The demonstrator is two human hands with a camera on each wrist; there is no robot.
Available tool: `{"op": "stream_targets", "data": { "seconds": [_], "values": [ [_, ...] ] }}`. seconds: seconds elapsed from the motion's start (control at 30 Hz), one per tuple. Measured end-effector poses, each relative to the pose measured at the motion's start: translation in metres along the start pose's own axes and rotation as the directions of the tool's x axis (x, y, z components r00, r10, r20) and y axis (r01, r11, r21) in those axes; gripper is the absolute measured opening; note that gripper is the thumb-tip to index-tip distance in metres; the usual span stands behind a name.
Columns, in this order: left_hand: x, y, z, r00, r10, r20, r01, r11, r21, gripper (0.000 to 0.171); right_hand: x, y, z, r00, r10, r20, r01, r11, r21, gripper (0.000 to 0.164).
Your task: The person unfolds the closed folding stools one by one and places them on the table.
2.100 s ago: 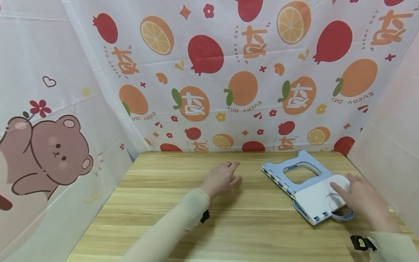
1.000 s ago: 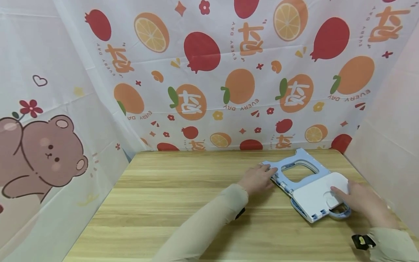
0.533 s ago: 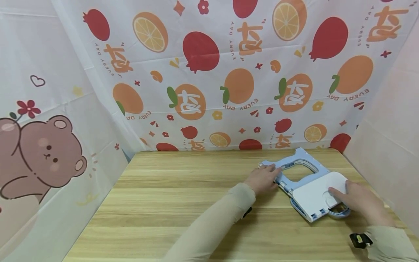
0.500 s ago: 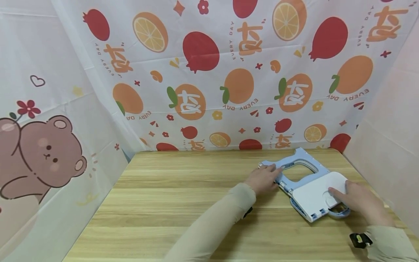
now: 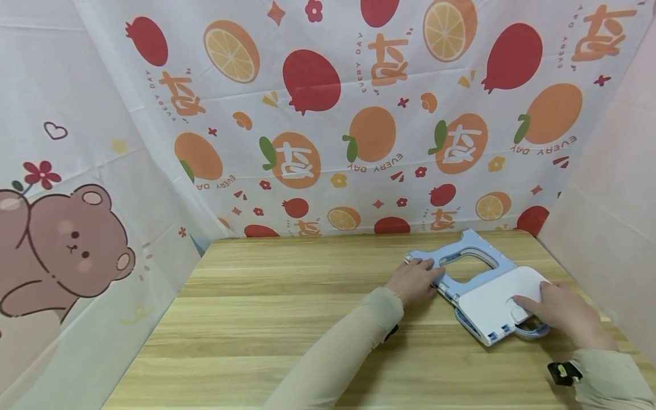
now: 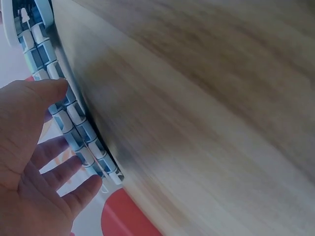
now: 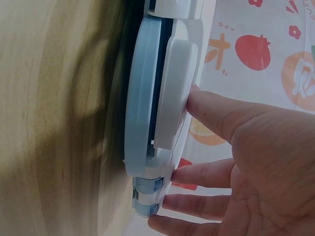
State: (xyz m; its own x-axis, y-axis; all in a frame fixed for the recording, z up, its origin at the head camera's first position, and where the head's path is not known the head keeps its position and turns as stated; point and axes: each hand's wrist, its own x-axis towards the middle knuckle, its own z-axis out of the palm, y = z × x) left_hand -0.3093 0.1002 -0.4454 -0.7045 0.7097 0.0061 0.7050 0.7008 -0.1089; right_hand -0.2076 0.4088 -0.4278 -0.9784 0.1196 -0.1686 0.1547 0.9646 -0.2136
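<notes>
A folding stool (image 5: 497, 299) in pale blue and white plastic lies folded on the right side of the table, with a round-cornered white panel on top and a large opening in its blue frame (image 5: 468, 245). My left hand (image 5: 415, 282) rests on the stool's hinged left edge. In the left wrist view its thumb (image 6: 51, 91) touches the hinges (image 6: 81, 123), and the other fingers extend along the edge. At the opposite side is my right hand (image 5: 566, 313), thumb on the white panel. The right wrist view shows its extended fingers (image 7: 204, 172) at the panel's edge.
The wooden table (image 5: 266, 302) reaches back to a fruit-print curtain (image 5: 333, 142). A bear-print curtain (image 5: 77, 245) stands on the left, and a pale curtain (image 5: 605, 216) on the right sits close beside the stool and right hand. A blue loop handle (image 5: 533, 330) sticks out at the stool's near end.
My left hand has moved right across the table to the stool's hinged edge and stays there. The right hand keeps its place on the white panel. The view has shifted slightly.
</notes>
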Motion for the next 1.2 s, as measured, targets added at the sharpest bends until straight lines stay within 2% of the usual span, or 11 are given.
{"op": "stream_targets", "data": {
  "seconds": [0.8,1.2],
  "values": [
    [-0.002,-0.008,0.007,0.998,0.002,-0.057,-0.001,1.0,0.001,0.055,0.002,-0.007,0.001,1.0,-0.021,-0.023,0.021,1.0,-0.013,0.102],
    [-0.019,-0.009,0.002,0.999,-0.01,-0.034,0.01,1.0,-0.015,0.052,0.004,-0.008,0.006,0.992,-0.1,-0.075,0.099,0.995,-0.015,0.102]
  ]
}}
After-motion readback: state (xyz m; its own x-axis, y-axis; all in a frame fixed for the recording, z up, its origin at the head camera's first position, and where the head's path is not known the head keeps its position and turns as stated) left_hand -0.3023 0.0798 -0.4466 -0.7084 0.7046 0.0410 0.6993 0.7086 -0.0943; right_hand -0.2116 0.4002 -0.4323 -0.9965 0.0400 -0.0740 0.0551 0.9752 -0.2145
